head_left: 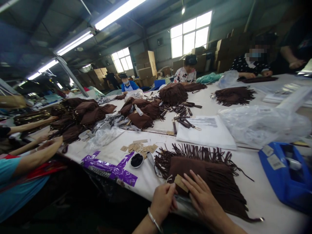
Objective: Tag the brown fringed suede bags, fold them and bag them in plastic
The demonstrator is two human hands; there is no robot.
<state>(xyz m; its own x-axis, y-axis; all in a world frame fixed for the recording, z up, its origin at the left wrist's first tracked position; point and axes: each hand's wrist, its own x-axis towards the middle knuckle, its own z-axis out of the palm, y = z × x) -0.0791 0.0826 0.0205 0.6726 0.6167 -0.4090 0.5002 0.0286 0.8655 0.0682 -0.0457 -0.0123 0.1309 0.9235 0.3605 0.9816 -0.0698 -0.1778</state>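
A dark brown fringed bag (195, 169) lies on the white table in front of me, its fringe spread along the far edge and right side. Near its front left corner rests a tan cardboard hang tag (180, 184) with a white string loop (169, 178). My left hand (162, 199), with a bracelet at the wrist, is closed in a pinch at the string beside the tag. Flat across the bag and the tag's right edge lies my right hand (200, 194), fingers stretched out. What lies under its palm is hidden.
Loose tan tags (139, 148) and a small bowl of black bits (136, 160) sit to the left, beside purple tape (112, 169). A blue tape dispenser (280, 175) stands at right. Plastic bags (265, 123), straps (184, 120) and brown bags (143, 113) lie beyond. Co-workers surround the table.
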